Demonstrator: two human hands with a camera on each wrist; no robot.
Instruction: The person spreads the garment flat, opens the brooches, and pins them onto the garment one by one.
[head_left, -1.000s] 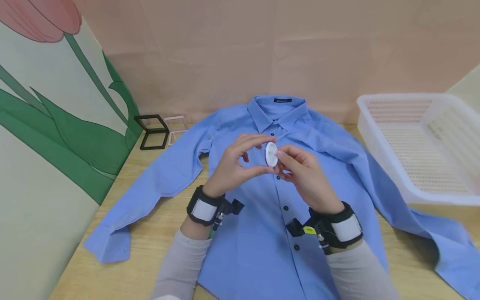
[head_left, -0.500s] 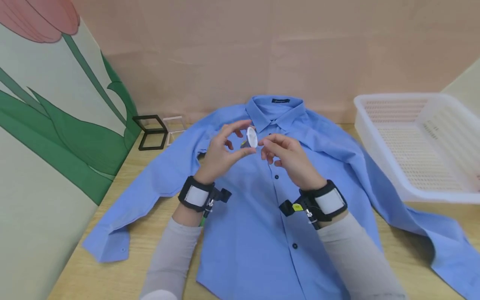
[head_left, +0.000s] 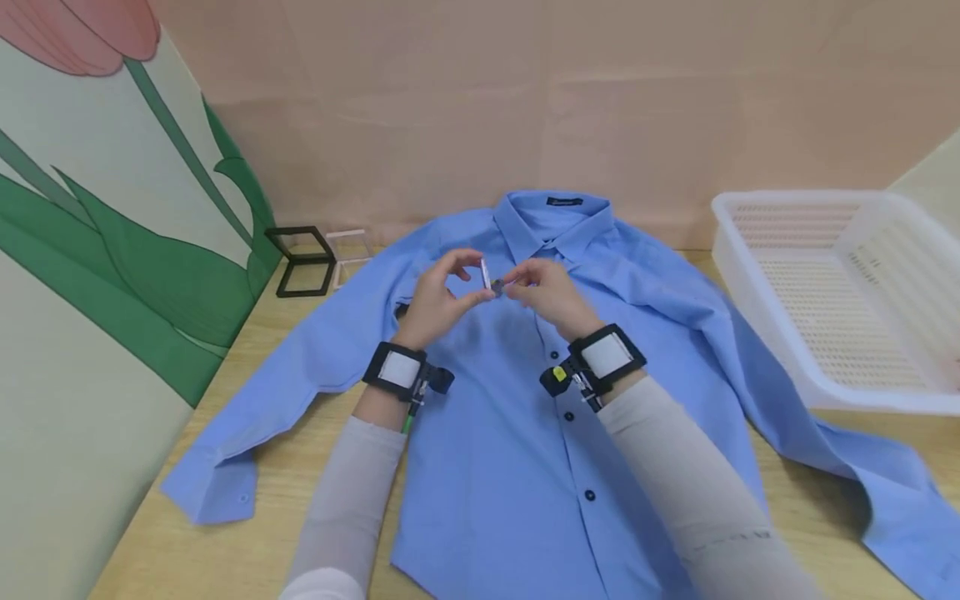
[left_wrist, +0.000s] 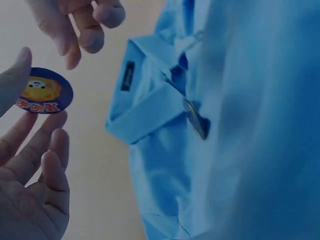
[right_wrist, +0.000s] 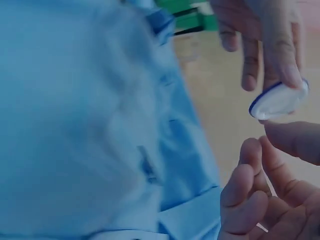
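Note:
A round pin badge [left_wrist: 46,90], dark blue in front with a yellow cartoon figure, is pinched between my left hand's [head_left: 438,302] thumb and fingers. The right wrist view shows the badge's white back [right_wrist: 280,100], tilted. My right hand [head_left: 553,296] is close to that back, fingers bent, with its thumb tip [right_wrist: 272,129] right at the badge's lower rim. I cannot tell whether its fingers grip a part of the pin. Both hands are above the chest of a blue button-up shirt [head_left: 495,433], laid out front up with its collar at the far side.
A white perforated plastic basket [head_left: 772,308] stands at the right, near one sleeve. At the back left are a black square frame [head_left: 306,292] and a smaller pale frame [head_left: 349,235]. The wooden table [head_left: 300,467] meets a tulip-patterned wall panel [head_left: 112,275] on the left.
The badge first moved left with my left hand and has turned edge-on to the head view. My right hand came off its back, then followed it leftward, close to it again.

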